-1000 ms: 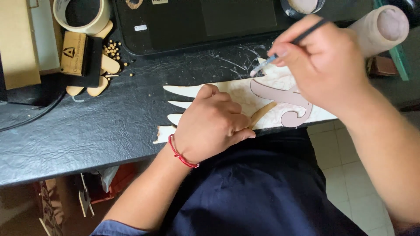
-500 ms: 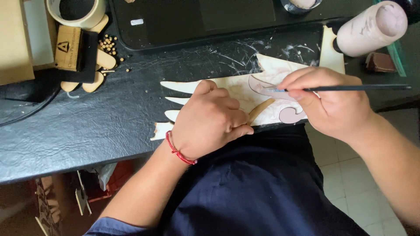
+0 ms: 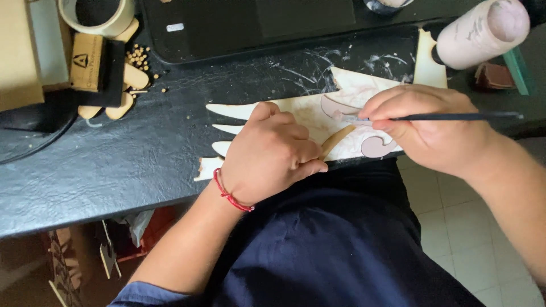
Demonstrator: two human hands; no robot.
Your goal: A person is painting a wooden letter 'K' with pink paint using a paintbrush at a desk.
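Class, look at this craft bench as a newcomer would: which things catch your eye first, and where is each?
First, the pale wooden cutout with pointed prongs, lying at the near edge of the black table. The left hand, a red bracelet at its wrist, presses it flat, while the right hand holds a thin black paintbrush to its mauve scrollwork. A pinkish bottle lies at the far right.

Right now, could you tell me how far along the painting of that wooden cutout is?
Done: the curled scrolls near the cutout's right end carry mauve paint. In hand: the right hand holds a thin brush to the scroll outline, while the left hand presses the wooden cutout flat. Left: the pointed prongs remain bare pale wood.
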